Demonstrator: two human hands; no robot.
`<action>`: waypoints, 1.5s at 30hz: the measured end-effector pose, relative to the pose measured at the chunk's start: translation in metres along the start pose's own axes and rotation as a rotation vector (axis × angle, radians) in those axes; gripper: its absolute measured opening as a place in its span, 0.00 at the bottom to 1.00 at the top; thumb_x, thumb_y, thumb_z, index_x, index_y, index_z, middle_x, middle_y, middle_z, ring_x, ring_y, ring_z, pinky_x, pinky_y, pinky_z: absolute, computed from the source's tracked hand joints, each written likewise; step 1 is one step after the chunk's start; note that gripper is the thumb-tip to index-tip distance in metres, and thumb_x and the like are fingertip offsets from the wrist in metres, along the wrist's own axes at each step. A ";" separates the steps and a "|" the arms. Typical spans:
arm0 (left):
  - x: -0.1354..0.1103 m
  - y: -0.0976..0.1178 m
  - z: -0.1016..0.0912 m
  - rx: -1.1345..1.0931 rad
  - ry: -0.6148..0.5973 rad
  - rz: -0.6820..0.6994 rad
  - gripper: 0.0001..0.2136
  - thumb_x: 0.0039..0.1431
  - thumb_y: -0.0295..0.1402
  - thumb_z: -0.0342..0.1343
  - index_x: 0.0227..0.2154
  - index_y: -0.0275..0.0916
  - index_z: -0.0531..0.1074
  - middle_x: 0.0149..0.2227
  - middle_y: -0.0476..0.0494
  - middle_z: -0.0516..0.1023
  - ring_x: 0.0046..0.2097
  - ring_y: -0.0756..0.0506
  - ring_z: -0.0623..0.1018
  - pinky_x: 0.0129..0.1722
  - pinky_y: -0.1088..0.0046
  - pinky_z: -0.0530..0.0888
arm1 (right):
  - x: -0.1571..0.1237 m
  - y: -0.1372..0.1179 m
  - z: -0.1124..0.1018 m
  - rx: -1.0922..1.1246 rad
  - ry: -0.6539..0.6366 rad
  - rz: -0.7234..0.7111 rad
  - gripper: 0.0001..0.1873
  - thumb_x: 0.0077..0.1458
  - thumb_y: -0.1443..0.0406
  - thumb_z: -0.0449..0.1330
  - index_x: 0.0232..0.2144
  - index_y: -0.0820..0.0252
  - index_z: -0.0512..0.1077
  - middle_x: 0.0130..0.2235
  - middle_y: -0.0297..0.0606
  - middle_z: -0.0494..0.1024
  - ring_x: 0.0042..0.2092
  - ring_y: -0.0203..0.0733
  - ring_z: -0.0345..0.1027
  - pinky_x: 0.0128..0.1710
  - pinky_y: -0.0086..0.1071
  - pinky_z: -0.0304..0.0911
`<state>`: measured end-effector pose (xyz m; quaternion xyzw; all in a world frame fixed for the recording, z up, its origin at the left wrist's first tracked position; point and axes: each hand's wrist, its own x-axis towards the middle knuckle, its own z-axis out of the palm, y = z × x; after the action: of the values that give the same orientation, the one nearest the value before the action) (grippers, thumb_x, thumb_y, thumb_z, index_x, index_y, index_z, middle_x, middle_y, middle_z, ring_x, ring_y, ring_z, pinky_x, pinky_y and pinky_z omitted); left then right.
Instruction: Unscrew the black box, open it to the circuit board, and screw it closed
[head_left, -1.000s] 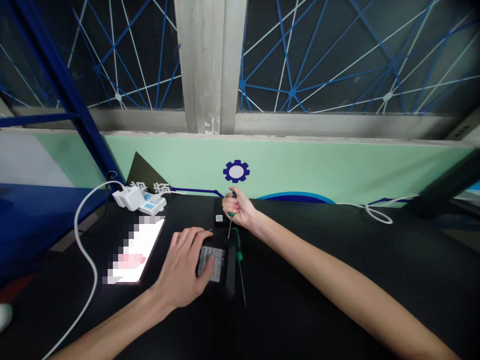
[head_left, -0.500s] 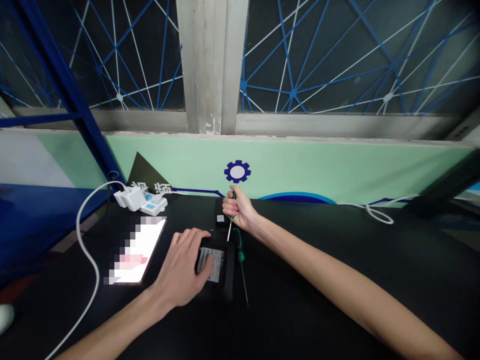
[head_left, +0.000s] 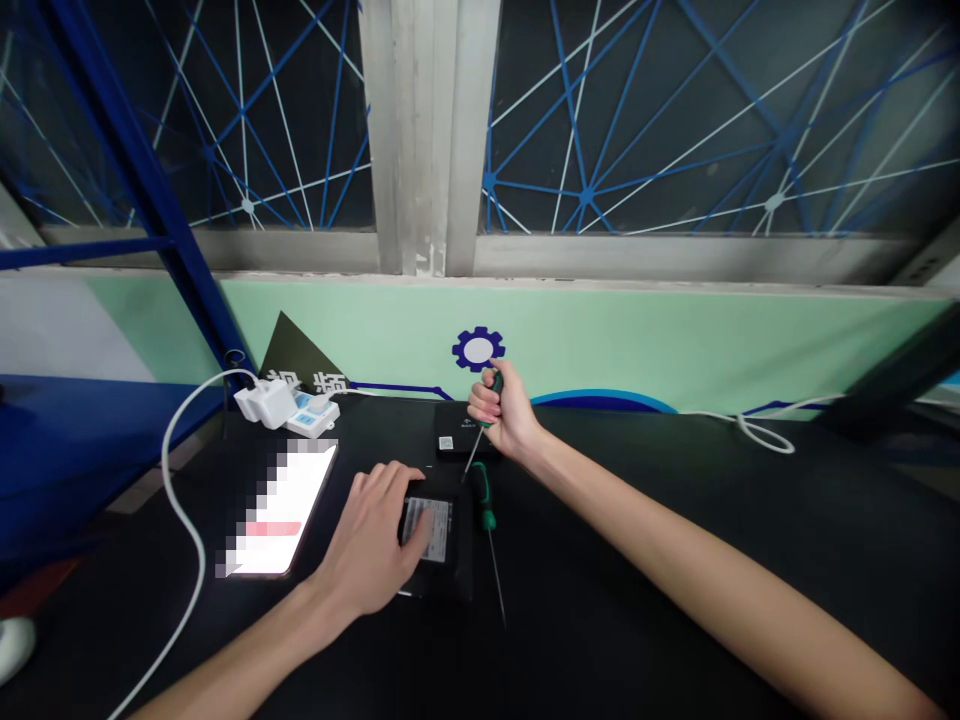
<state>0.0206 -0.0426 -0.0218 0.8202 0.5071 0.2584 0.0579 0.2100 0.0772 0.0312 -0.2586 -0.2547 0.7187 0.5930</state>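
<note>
Since the earlier frame, the right hand (head_left: 504, 412) had shifted rightward and up, carrying a green-handled screwdriver (head_left: 493, 385), its tip angled down. Its fingers (head_left: 482, 402) were curled tightly around the handle. In the head view, the left hand (head_left: 371, 545) rested on a black case (head_left: 450, 590), with its fingers (head_left: 382, 480) slightly spread and apparently pressing down beside a white label (head_left: 427, 528). A second screwdriver (head_left: 484, 497) lay just beside the case, and a small black box (head_left: 457, 430) sat beyond it. The step looked like steadying the case for screwdriver work; the next move called for seating the tip accurately, though no screw could be made out.
</note>
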 end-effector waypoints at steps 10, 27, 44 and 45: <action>0.005 0.005 0.005 0.002 -0.009 -0.025 0.10 0.66 0.36 0.47 0.46 0.41 0.68 0.44 0.42 0.74 0.46 0.39 0.73 0.46 0.58 0.68 | -0.032 -0.008 -0.019 -0.255 -0.113 0.045 0.06 0.54 0.63 0.57 0.28 0.58 0.63 0.22 0.31 0.68 0.25 0.35 0.58 0.28 0.29 0.62; 0.004 0.000 0.001 -0.024 -0.005 -0.047 0.11 0.67 0.37 0.49 0.49 0.43 0.69 0.47 0.44 0.73 0.48 0.40 0.73 0.49 0.57 0.69 | -0.068 0.002 -0.081 -1.474 -0.138 -0.348 0.09 0.58 0.63 0.57 0.26 0.57 0.67 0.22 0.27 0.65 0.24 0.36 0.55 0.25 0.30 0.50; 0.004 -0.010 -0.002 0.026 0.033 -0.013 0.10 0.68 0.34 0.47 0.47 0.42 0.70 0.43 0.43 0.74 0.44 0.41 0.73 0.43 0.59 0.72 | -0.073 0.007 -0.087 -1.799 -0.184 -0.617 0.04 0.56 0.68 0.56 0.35 0.56 0.71 0.35 0.35 0.73 0.31 0.39 0.66 0.32 0.32 0.57; 0.004 -0.010 -0.002 0.024 0.037 -0.011 0.10 0.67 0.34 0.47 0.46 0.42 0.70 0.43 0.43 0.74 0.44 0.41 0.73 0.43 0.59 0.72 | -0.073 0.007 -0.087 -1.801 -0.194 -0.613 0.06 0.58 0.67 0.56 0.39 0.56 0.72 0.36 0.36 0.74 0.31 0.40 0.67 0.33 0.33 0.58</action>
<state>0.0130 -0.0346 -0.0228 0.8132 0.5155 0.2671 0.0403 0.2754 0.0089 -0.0327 -0.4793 -0.8167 0.0846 0.3099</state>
